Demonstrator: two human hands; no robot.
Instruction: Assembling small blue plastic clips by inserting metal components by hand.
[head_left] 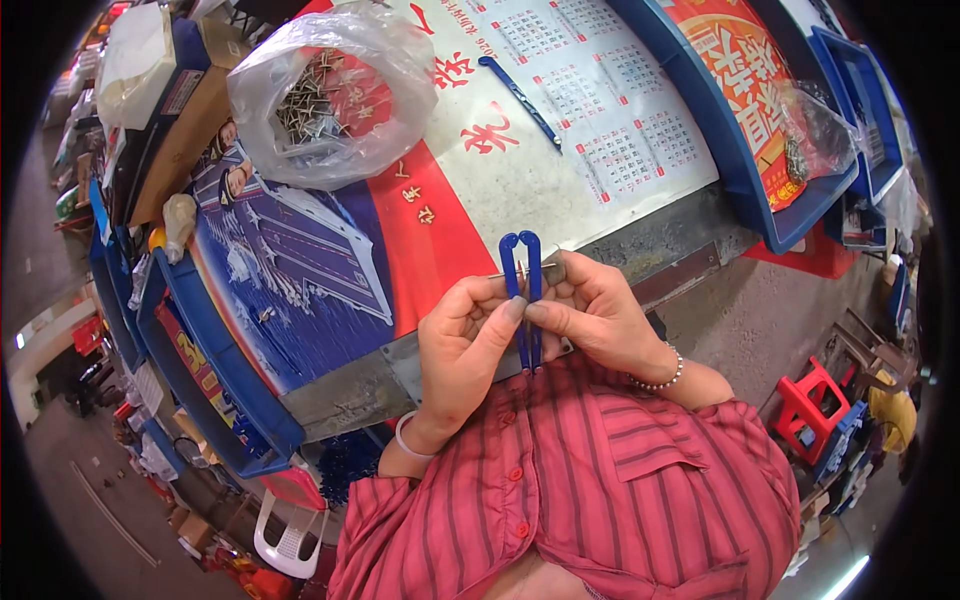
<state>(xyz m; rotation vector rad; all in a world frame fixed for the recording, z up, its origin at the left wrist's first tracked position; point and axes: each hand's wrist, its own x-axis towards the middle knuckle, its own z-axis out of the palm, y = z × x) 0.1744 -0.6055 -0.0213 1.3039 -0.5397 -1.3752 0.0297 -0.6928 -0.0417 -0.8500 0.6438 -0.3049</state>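
Close in front of my body, two slim blue pieces with rounded, hooked tops [520, 250] stand upright side by side. My left hand [468, 325] pinches the left one between thumb and fingers. My right hand [590, 305] pinches the right one, and the two thumbs nearly meet. A small pointed metal bit shows between the pieces, and a thin metal rod seems to cross them at finger height; its exact form is too small to tell. On the paper-covered table lies a similar slim blue piece [520, 103] with a dark tip.
An open clear plastic bag [375, 160] of small metal pins [312, 100] sits at the far left of the table. Blue trays stand at the left [225, 385] and right [725, 130]; the right one holds an orange-red package [740, 85]. A red stool [812, 400] is at the right.
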